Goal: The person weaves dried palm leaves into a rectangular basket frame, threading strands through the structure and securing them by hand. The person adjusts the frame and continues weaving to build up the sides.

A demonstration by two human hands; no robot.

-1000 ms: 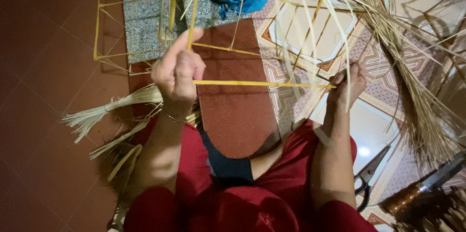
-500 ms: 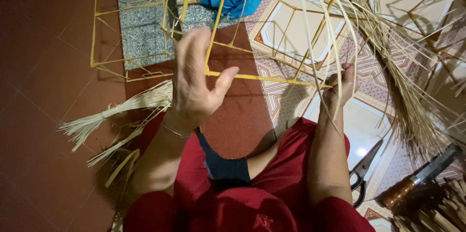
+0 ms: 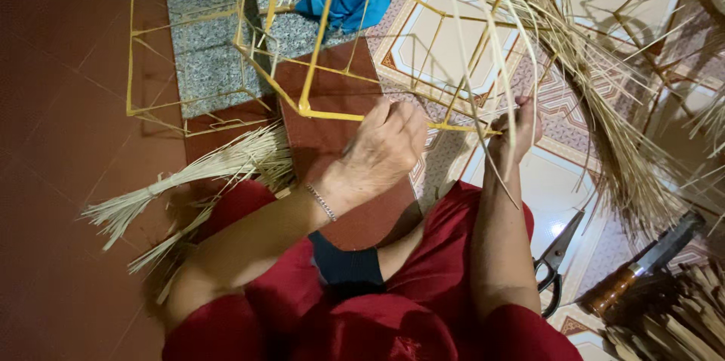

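While curled: left hand [image 3: 385,146] on yellow frame [image 3: 317,66]

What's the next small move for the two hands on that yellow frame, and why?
Probably wrap a thin strip around the joint. The left hand lies over the horizontal bar of the yellow stick frame, steadying it, and the right hand pinches the bar's far end, where pale loose strips hang across it. I cannot tell whether that joint is already tied.
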